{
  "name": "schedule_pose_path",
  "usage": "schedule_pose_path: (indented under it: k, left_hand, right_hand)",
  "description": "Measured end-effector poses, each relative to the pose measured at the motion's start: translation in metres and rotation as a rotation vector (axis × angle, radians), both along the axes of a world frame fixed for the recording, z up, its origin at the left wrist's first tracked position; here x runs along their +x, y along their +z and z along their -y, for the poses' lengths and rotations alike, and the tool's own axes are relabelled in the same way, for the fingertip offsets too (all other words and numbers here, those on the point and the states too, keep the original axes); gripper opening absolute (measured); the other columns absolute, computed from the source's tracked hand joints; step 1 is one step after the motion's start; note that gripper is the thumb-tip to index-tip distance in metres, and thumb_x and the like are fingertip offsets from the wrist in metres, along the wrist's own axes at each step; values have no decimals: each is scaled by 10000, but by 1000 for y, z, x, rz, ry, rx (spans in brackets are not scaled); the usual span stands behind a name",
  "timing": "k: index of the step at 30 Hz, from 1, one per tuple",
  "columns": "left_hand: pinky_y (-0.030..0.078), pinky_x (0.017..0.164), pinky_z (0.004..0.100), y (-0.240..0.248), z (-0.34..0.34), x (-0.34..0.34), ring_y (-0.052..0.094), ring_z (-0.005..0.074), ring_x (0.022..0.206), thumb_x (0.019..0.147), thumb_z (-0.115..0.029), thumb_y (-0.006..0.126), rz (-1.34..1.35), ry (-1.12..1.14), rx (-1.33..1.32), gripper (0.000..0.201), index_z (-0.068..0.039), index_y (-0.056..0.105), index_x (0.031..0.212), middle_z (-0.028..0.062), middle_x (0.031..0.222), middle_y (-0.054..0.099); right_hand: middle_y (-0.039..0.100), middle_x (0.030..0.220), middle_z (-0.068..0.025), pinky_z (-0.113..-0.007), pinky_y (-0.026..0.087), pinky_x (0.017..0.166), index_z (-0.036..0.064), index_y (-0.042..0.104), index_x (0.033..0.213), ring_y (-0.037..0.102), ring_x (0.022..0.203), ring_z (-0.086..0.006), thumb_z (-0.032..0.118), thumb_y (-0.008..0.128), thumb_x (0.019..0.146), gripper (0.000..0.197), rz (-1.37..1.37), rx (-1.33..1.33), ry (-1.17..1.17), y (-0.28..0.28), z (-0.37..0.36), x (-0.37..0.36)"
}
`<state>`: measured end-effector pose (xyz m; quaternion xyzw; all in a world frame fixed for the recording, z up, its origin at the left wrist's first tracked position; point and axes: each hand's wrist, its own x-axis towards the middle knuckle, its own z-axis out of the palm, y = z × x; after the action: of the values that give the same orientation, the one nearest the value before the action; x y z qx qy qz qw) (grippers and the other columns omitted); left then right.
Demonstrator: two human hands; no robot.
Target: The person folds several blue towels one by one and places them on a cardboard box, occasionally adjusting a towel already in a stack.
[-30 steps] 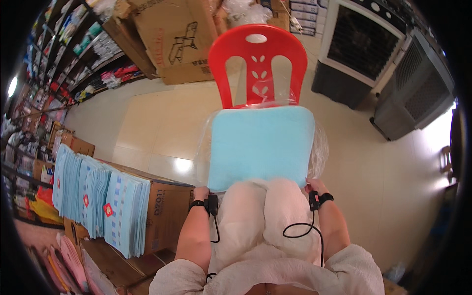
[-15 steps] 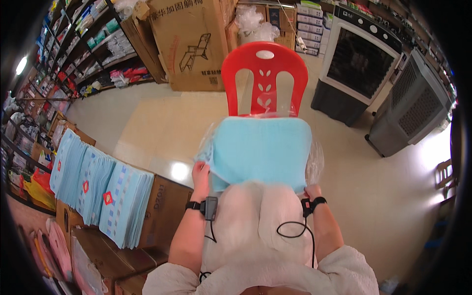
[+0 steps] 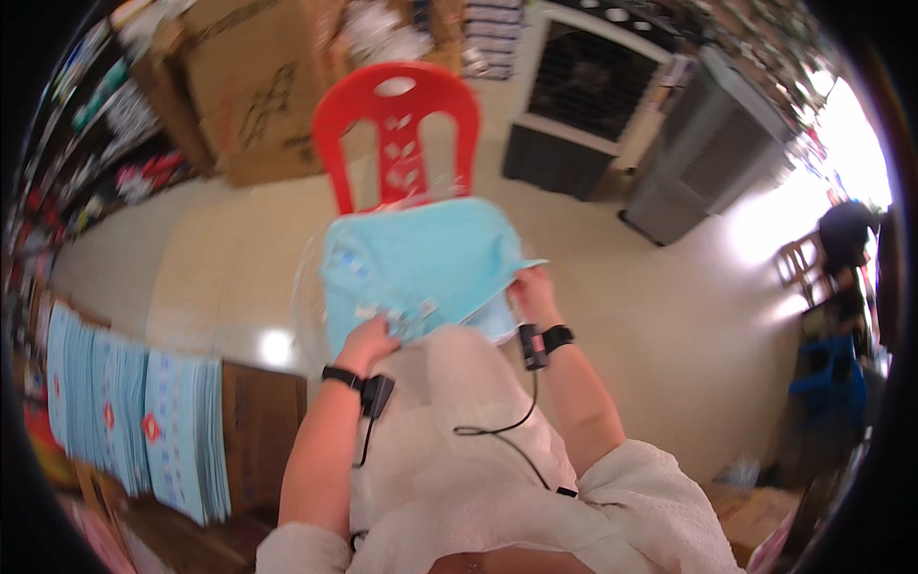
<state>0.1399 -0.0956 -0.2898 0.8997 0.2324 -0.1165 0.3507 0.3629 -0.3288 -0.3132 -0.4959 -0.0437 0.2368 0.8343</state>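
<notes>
A light blue cloth (image 3: 421, 253) lies over the seat of a red plastic chair (image 3: 396, 134) just past my knees. Its near left part shows a printed pattern and some creases. My right hand (image 3: 535, 295) is closed on the cloth's right edge and holds that corner raised, with a paler layer showing beneath it. At the near left edge, my left hand (image 3: 369, 342) has its fingers closed on the bunched cloth. Clear plastic film (image 3: 308, 277) sticks out around the cloth on the left.
Stacks of folded light blue cloths (image 3: 182, 421) with red labels sit on a brown carton (image 3: 258, 430) at left. Two air coolers (image 3: 588, 96) stand far right. A large carton (image 3: 253, 105) leans at the back left. Blue stools (image 3: 827, 373) stand at right.
My right hand has lifted the cloth's right corner and folded it inward. My left hand has moved along the near edge, where patterned cloth now shows. The view has swung right.
</notes>
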Motion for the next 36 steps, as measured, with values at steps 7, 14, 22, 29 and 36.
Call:
schedule_pose_path:
  k: [7,14,22,29,36]
  left_hand:
    - [462,710,405,-4,26,25,598,328,844,678,-550,605,-32,-22,291,600,-18,535,946,183,880,624]
    - [477,545,360,-60,-25,35,587,238,621,783,-259,541,259,326,-228,226,-35,559,769,118,686,591]
    - [440,804,332,25,5,-19,532,162,914,860,-178,467,768,685,-1373,183,-51,509,985,46,972,550]
    - [330,969,293,79,58,-50,395,175,1178,775,51,514,779,373,-1140,584,-7,306,1318,85,1280,410]
    - [390,907,309,55,45,-68,464,205,1111,746,96,425,753,433,-1350,601,4,293,1325,128,1229,457]
  right_hand:
    - [516,641,-60,-275,426,455,15,336,1262,516,520,-128,29,550,641,657,391,-620,668,35,-67,-47]
    - [600,828,-151,-361,433,649,-3,569,927,567,760,-267,109,544,633,317,795,-855,999,42,-105,-78]
    - [562,733,-108,-319,416,598,1,541,855,518,659,-182,144,524,693,216,846,-608,793,78,-117,-107]
    - [558,813,-28,-228,413,590,31,474,1076,495,680,-92,92,555,732,358,347,-338,950,104,-85,-130]
    - [576,870,-63,-242,455,636,29,397,1185,549,728,-113,67,559,744,472,73,-337,999,106,-78,-140]
